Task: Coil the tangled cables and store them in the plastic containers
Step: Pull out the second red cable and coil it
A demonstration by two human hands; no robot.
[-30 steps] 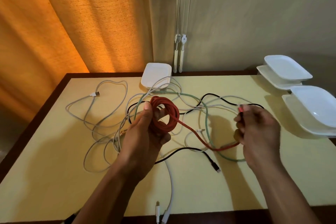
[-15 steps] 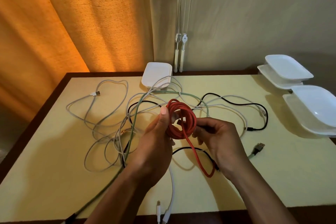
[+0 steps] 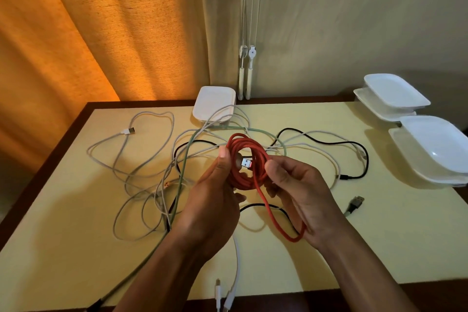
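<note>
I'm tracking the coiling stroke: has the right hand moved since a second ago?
Yes. The right hand has come left, away from the white containers, and now meets the red cable coil.

Matt red cable (image 3: 249,159), braided-looking sheath, with a bright metal plug (image 3: 245,162). Smooth, slightly glossy white plastic containers (image 3: 430,149) stacked at right, another white plastic container (image 3: 214,104) at the far edge. Matt pale-yellow table (image 3: 76,248) with a dark wood-look border. Smooth rubbery white cables (image 3: 119,157), black cable (image 3: 354,175) and pale green cable (image 3: 184,159). Coarse-woven orange cloth curtain (image 3: 114,33). Flat matt wall (image 3: 354,20).
</note>
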